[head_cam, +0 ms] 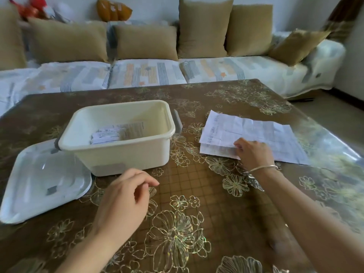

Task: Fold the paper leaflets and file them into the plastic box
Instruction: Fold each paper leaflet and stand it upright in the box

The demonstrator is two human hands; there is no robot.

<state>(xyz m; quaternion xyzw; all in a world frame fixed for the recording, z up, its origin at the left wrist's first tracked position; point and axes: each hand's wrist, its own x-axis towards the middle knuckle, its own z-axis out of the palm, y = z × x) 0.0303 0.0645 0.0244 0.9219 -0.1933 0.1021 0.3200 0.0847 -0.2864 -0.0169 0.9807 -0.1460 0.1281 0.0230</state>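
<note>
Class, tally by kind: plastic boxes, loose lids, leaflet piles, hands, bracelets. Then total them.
Cream rectangular plastic box: 1
White plastic lid: 1
Pile of unfolded white paper leaflets: 1
Hands: 2, left hand, right hand
Silver bracelet: 1
Total: 6

Both forearms (307, 209) are bare as far as the view shows them, the left hand (126, 194) and its wrist plain, while the wrist behind the right hand (254, 152) wears a thin, smooth, silver-coloured bangle (262, 168) with a small knob on its outer side.
</note>
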